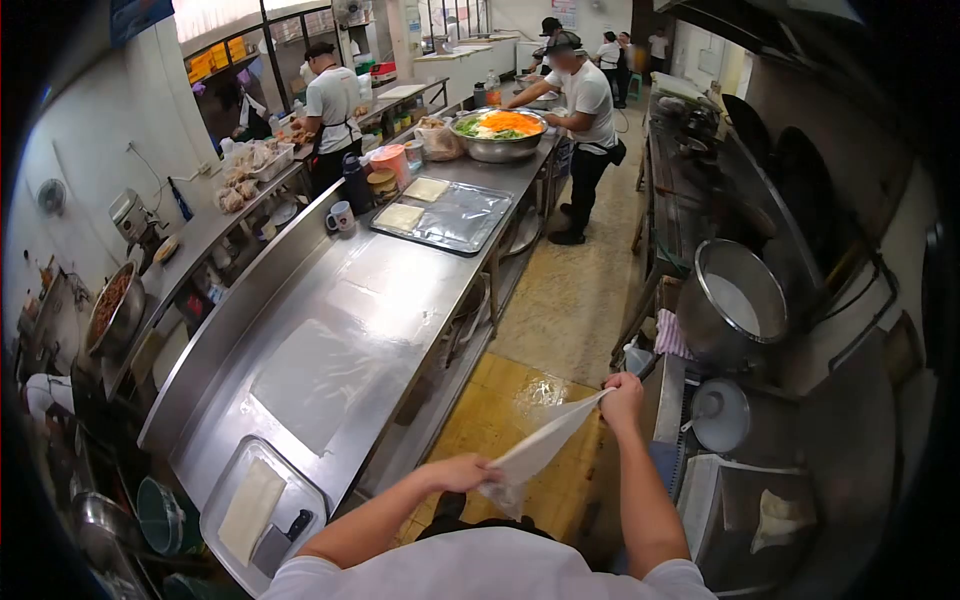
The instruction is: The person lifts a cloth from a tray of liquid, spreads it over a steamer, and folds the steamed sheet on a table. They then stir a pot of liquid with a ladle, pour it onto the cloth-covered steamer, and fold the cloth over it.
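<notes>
A thin whitish plastic sheet (pixel 545 437) hangs stretched between my two hands, over the floor beside the steel table. My left hand (pixel 465 472) grips its lower end, where the plastic looks clear and crumpled. Higher up and to the right, my right hand (pixel 623 398) pinches the opposite corner. On the table's near end lies a metal tray (pixel 222 508), with a pale folded slab of dough (pixel 252 512) and a broad-bladed knife (pixel 285 537) on it. A greyish rectangular patch (pixel 310 388) shows on the steel table (pixel 385 305) beyond the tray.
Farther along the table are a dark tray (pixel 462 228) with two pale squares, a mug (pixel 341 216) and a big bowl of cut vegetables (pixel 500 150). One co-worker (pixel 590 110) stands by that bowl, another (pixel 330 110) at left. A large pot (pixel 738 300) stands at right.
</notes>
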